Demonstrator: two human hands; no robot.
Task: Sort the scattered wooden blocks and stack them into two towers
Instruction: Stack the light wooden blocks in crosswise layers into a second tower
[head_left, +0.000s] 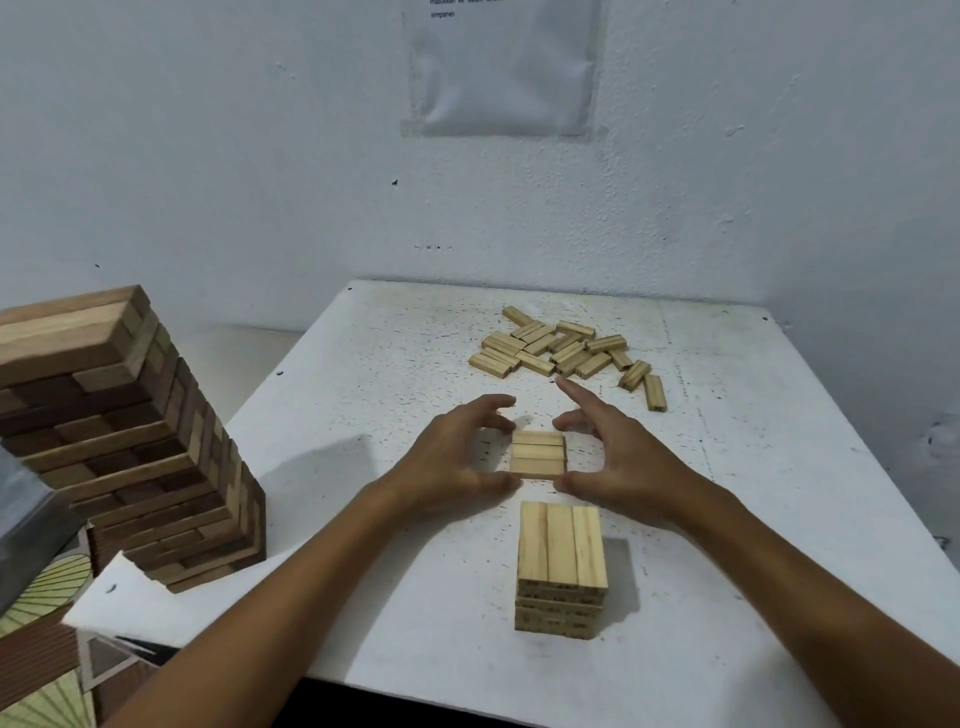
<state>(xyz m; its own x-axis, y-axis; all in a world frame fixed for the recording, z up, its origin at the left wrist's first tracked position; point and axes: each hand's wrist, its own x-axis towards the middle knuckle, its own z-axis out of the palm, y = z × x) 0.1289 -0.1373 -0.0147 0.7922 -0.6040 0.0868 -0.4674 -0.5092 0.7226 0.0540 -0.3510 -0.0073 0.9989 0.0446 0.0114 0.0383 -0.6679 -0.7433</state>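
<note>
On the white table (363, 597) a low tower of pale wooden blocks (562, 566) stands near the front, several layers high. Behind it lies a flat layer of three pale blocks (538, 454). My left hand (452, 457) and my right hand (618, 457) flank this layer, fingers loosely curved around its sides. The thumbs sit at its near corners; I cannot tell if the fingers touch it. Several loose pale blocks (566, 351) lie scattered further back.
A tall tower of larger dark and light wooden blocks (124, 441) stands at the left, beside the table's edge. A white wall rises right behind the table, with a plastic sleeve (506, 67) taped on it. Patterned boxes sit at the lower left.
</note>
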